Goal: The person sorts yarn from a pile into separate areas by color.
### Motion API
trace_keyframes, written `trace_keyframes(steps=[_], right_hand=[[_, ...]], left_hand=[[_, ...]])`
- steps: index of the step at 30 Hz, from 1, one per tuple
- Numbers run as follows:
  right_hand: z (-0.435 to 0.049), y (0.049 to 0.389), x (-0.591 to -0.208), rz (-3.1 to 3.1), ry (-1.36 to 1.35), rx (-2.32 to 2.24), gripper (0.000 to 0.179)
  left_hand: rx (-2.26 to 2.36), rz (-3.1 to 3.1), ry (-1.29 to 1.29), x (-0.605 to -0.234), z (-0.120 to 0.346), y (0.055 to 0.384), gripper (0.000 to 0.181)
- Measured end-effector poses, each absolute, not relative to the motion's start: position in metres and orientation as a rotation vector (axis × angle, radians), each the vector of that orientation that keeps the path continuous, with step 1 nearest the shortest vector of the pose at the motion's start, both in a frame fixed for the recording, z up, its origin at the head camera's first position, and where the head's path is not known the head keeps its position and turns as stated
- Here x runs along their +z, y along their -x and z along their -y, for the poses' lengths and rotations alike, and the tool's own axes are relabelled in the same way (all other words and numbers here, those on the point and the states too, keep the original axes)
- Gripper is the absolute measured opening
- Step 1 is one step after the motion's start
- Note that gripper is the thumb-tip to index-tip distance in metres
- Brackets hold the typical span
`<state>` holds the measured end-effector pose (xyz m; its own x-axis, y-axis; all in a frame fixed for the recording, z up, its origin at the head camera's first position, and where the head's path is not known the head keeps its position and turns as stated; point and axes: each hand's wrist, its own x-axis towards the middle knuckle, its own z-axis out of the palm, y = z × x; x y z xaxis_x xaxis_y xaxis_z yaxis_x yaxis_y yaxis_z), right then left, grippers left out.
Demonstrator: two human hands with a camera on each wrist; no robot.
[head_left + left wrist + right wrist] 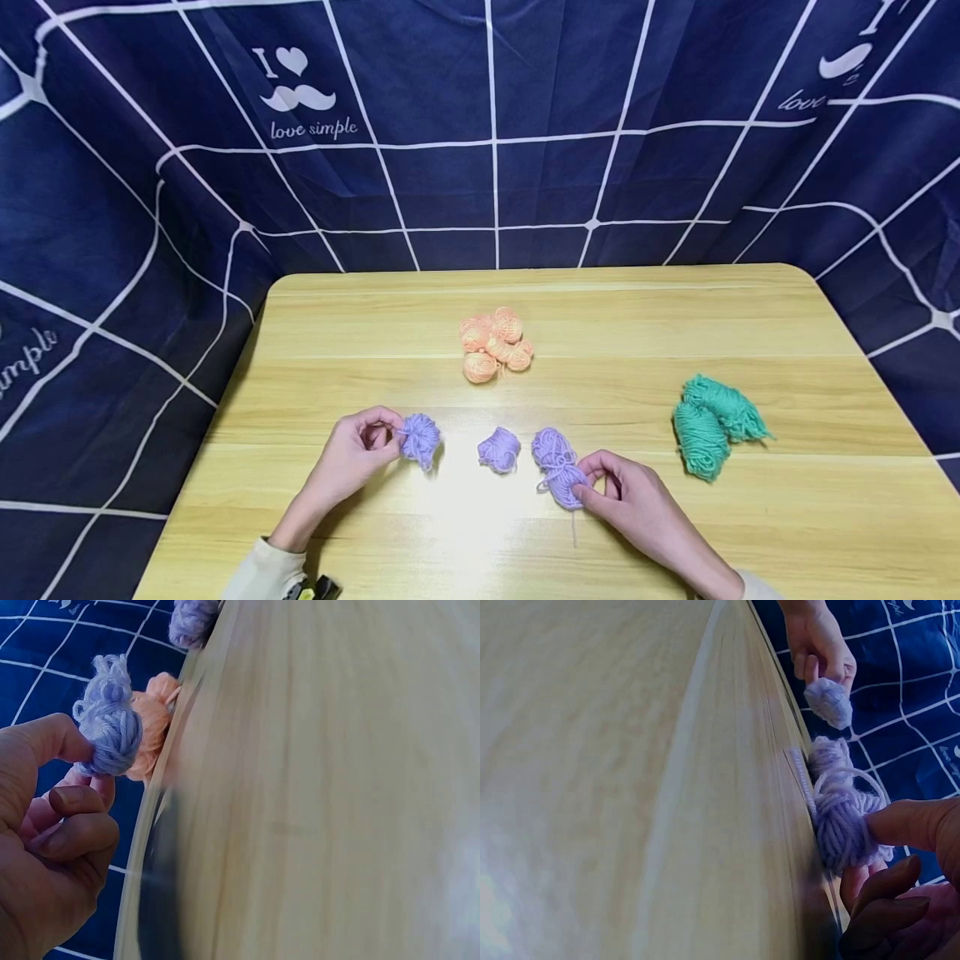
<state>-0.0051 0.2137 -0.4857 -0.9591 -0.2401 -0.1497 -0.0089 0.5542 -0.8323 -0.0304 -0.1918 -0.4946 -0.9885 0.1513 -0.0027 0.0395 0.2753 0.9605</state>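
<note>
My left hand [352, 458] pinches a small lavender yarn ball [422, 440] between thumb and fingertips, left of the table's middle. Up close in the left wrist view, loose loops stick up from the top of this ball. Between the hands lies a second lavender yarn ball [499, 451], touched by neither. My right hand [633, 504] grips the near end of a longer lavender yarn bundle [555, 452], thumb on one side and fingers on the other. Strands cross this bundle's middle, and a loose tail of yarn hangs from it toward the near edge.
Farther back on the wooden table [360, 333] sits a cluster of peach yarn balls [495, 343]. Two green yarn skeins [702, 437] lie together at the right, beyond the right hand. A dark blue cloth [427, 183] with white lines surrounds the table's back and sides.
</note>
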Motion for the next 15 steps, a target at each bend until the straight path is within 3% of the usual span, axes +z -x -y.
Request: trace_keyframes(steps=[15], right_hand=[[-0.214,0.005,-0.486,-2.534,0.192,-1.355,0.015]], left_hand=[[1.822,-2.498,-0.069,-0.496,0.211,0.031,0.019]])
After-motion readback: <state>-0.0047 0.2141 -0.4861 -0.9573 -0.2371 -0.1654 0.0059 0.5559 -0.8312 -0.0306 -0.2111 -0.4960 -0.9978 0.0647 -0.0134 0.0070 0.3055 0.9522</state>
